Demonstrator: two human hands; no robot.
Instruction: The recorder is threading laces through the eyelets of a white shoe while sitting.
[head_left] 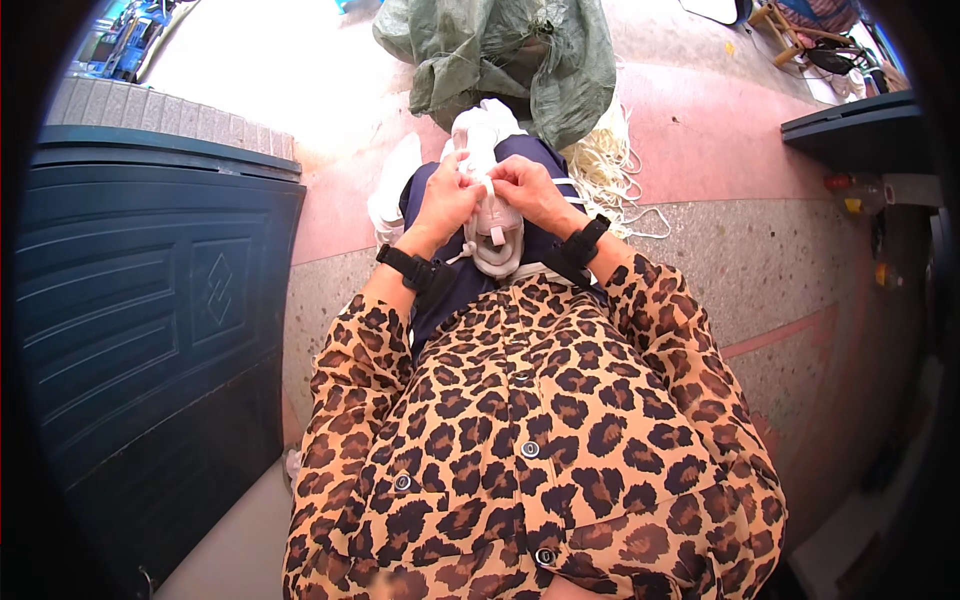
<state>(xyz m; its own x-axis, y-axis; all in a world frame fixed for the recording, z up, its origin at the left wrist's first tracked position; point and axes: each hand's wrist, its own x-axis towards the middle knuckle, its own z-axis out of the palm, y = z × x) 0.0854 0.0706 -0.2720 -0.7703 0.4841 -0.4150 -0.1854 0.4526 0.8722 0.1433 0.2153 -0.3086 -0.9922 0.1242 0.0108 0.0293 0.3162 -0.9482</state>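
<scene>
A pale pink and white shoe (497,253) lies between my thighs, its opening toward me and a tab standing up at its tongue. Over its upper, my left hand (449,197) and my right hand (533,193) almost meet, each with fingers pinched on a white shoelace (489,187). My fingers partly cover the lacing, so which eyelets it passes through is hidden. Just past my hands, at my knees, is a white bundle (486,122) whose kind I cannot make out. On the floor to the right lies a heap of cream laces (607,160).
A large green woven sack (510,60) stands ahead of my knees. More white items (398,190) rest beside my left leg. A dark blue panelled door (150,270) flanks me at left; another dark panel (855,130) juts in at right. A wooden stool (780,35) stands far right.
</scene>
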